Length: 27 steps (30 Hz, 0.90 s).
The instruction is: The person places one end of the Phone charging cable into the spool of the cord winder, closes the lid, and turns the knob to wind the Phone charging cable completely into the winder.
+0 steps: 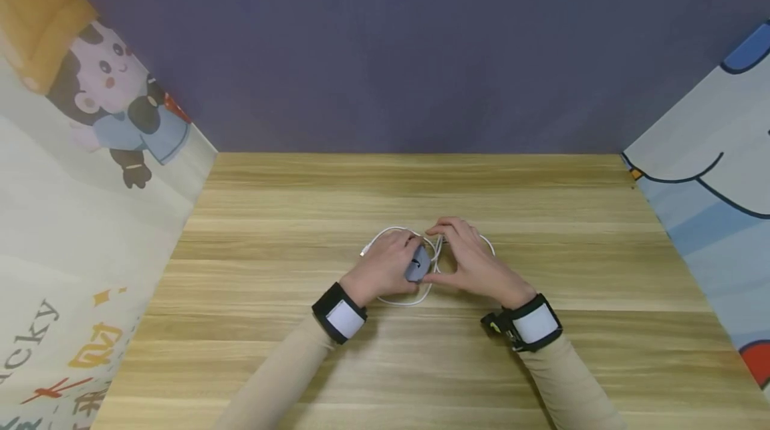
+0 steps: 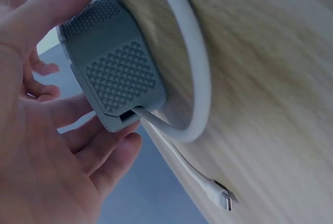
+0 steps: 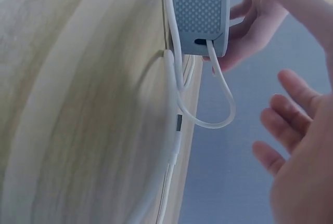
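Observation:
A grey, angular cable winder (image 1: 418, 263) with a dark mark on its top is held in my left hand (image 1: 385, 265). Dimpled panels cover the sides of this winder (image 2: 119, 76). White cable (image 3: 221, 86) comes out of slots in its sides and loops around it. My left thumb (image 2: 57, 5) lies along one edge, with the fingers around the opposite side. In the head view, my right hand (image 1: 475, 265) arches over the cable, its thumb tip right at the winder's edge. The fingers (image 3: 291, 122) of that hand are spread and loosely bent, holding nothing.
One metal-tipped plug (image 2: 223, 200) of the cable lies on the wooden table (image 1: 421, 363), left of the hands. Loose white loops spread on both sides of the winder. A dark blue wall (image 1: 421, 49) stands behind the table, with printed cartoon panels (image 1: 120, 102) at the sides.

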Available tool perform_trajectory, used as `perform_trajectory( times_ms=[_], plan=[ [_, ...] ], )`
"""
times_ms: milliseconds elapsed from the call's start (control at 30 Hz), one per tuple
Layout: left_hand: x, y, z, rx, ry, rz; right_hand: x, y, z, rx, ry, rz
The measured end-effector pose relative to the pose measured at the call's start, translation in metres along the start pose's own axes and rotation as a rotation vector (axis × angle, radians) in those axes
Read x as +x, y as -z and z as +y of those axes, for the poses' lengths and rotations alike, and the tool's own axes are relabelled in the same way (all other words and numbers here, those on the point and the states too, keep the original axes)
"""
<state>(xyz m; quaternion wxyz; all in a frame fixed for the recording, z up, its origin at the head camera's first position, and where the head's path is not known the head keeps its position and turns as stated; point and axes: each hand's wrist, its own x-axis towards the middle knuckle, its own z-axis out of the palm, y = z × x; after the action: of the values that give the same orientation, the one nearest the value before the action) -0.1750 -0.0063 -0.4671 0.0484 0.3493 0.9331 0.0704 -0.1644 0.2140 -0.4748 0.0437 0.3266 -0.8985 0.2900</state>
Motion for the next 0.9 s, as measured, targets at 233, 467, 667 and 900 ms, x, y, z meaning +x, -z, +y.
perform_trajectory(
  times_ms=[233, 467, 667, 900],
  plan=[
    [0.001, 0.003, -0.001, -0.067, 0.01, 0.018, 0.001, 0.0, -0.001, 0.034, 0.04, 0.068],
    [-0.004, 0.007, -0.007, -0.283, 0.052, 0.067, -0.002, 0.003, -0.001, 0.147, -0.043, 0.076],
    [-0.007, 0.013, -0.01, -0.45, 0.071, 0.157, -0.005, 0.006, 0.0, 0.191, -0.129, 0.038],
    [-0.009, 0.012, -0.013, -0.613, 0.096, 0.26, -0.003, 0.002, 0.002, 0.223, -0.141, 0.037]
  ],
)
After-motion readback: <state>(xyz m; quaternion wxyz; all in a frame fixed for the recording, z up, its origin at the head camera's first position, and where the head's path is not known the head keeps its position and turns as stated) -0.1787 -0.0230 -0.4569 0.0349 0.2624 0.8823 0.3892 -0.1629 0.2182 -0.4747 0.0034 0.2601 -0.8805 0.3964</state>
